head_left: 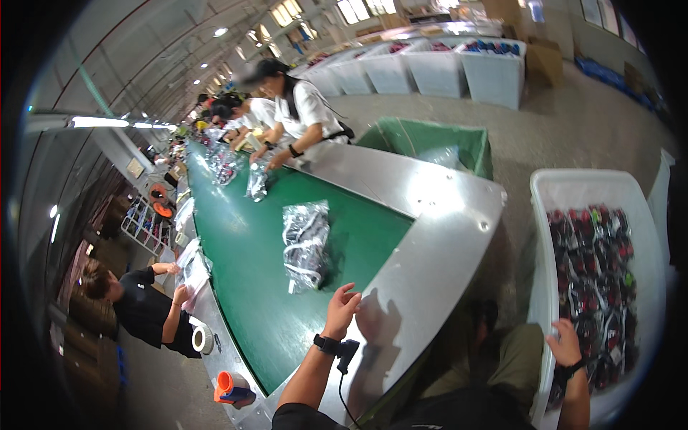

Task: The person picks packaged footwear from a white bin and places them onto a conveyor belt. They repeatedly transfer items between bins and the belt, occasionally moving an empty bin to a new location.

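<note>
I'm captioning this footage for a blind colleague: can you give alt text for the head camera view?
The person's left hand reaches, open, toward a clear plastic bag of dark items on a green conveyor belt, while the right hand rests on the rim of a white plastic bin of red and black items. Other workers line the belt.

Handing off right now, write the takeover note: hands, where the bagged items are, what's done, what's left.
Left hand: open, empty, reaching toward the clear bagged bundle on the green belt, not touching it.
Right hand: on the near rim of the white bin, holding nothing that shows.
Done: the bin holds many bagged items.
Left: that bundle and a smaller bag farther up the belt, near a co-worker's hand.
</note>
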Action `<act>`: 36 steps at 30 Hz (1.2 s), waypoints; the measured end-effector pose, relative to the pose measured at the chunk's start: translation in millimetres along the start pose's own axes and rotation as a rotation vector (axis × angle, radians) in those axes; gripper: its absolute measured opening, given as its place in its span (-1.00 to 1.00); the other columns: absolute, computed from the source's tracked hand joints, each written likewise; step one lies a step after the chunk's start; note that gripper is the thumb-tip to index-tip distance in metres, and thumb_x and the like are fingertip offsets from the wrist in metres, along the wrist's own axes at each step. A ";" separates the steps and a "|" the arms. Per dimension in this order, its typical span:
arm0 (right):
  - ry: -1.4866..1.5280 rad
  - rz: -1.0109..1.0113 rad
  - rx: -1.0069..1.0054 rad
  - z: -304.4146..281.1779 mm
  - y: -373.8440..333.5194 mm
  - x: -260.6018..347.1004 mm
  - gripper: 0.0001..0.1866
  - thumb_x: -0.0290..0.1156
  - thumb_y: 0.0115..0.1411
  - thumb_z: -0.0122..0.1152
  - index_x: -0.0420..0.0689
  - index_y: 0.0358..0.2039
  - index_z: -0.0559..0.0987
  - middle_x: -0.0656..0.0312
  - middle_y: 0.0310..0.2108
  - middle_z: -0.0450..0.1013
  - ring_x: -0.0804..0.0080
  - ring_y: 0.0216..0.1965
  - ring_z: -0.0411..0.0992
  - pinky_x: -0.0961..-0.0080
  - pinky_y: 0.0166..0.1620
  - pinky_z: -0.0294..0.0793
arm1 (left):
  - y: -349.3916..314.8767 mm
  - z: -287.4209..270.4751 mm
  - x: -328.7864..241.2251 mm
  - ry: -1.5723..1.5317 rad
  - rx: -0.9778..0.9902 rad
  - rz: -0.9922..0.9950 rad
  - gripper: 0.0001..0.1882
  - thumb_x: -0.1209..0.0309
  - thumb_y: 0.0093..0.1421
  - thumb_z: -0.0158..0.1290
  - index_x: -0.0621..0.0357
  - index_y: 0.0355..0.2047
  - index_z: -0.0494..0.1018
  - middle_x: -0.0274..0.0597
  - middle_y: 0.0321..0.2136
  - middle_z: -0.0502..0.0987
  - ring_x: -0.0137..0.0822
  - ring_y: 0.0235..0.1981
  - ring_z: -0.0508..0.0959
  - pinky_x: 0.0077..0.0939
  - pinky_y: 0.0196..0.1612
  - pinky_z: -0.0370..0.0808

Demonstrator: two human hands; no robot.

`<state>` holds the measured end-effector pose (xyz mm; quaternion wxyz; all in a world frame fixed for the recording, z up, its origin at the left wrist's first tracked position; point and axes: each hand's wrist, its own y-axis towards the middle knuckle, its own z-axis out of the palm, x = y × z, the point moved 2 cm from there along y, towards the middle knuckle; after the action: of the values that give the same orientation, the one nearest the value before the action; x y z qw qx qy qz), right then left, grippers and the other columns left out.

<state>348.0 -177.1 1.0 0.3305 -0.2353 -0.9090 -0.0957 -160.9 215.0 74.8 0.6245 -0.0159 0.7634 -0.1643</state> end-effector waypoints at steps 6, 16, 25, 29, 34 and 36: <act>-0.076 -0.026 -0.113 13.2 0.6 9.8 -0.52 -0.42 -0.05 0.38 -0.26 -0.09 0.50 -0.11 -0.04 0.41 -0.15 0.02 0.43 0.15 0.09 0.44 | 62.9 -71.4 1.7 0.270 -0.601 0.346 -0.36 0.33 0.13 0.28 0.22 0.20 0.39 0.04 0.04 0.51 -0.05 0.10 0.48 -0.21 0.17 0.41; -0.169 0.044 -0.069 20.9 -0.4 12.9 -0.38 -0.37 -0.08 0.43 -0.23 0.01 0.43 -0.11 -0.03 0.38 -0.15 0.01 0.41 0.08 0.06 0.44 | 131.1 -124.0 37.1 0.500 -0.769 -0.337 0.01 -0.26 0.09 0.14 0.00 0.43 0.15 0.21 0.19 0.44 0.20 0.28 0.36 -0.06 0.35 0.25; -0.254 -0.003 0.008 30.7 -2.3 8.4 -0.11 -0.34 -0.05 0.43 -0.28 0.27 0.23 -0.23 0.12 0.25 -0.32 0.08 0.36 -0.04 0.05 0.47 | 111.8 -87.7 46.8 -0.029 -0.650 0.282 0.00 0.42 0.05 0.31 0.13 0.47 0.04 0.08 0.27 0.37 0.05 0.24 0.43 -0.14 0.27 0.37; -0.278 0.049 0.056 29.2 -4.3 9.2 -0.04 -0.29 -0.01 0.44 -0.26 0.36 0.17 -0.36 0.28 0.15 -0.37 0.20 0.30 -0.01 0.17 0.43 | 100.9 -73.7 50.5 -0.626 -0.379 -0.118 -0.24 0.30 0.15 0.19 0.12 0.34 0.20 -0.02 0.11 0.48 -0.07 0.02 0.56 -0.04 0.03 0.54; -0.233 0.112 0.100 25.2 -8.1 13.2 -0.04 -0.25 0.07 0.41 -0.20 0.41 0.12 -0.41 0.34 0.10 -0.37 0.30 0.21 -0.01 0.25 0.36 | 43.1 -23.6 16.2 -1.183 0.205 -0.263 -0.41 0.06 0.28 -0.07 0.26 0.15 0.33 0.02 -0.08 0.54 -0.12 -0.18 0.56 -0.38 -0.24 0.55; -0.258 0.095 0.092 24.4 -8.4 16.5 -0.04 -0.24 0.08 0.40 -0.19 0.42 0.12 -0.39 0.35 0.09 -0.36 0.33 0.18 -0.02 0.25 0.35 | 11.5 3.3 -1.8 -1.430 0.401 -0.336 -0.35 0.07 0.30 -0.06 0.40 0.18 0.28 0.15 -0.02 0.51 -0.12 -0.17 0.55 -0.40 -0.20 0.57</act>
<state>319.2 -170.3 -7.1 0.2256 -0.2728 -0.9352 -0.0070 -155.2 225.5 72.9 0.9245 -0.1209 0.1159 -0.3424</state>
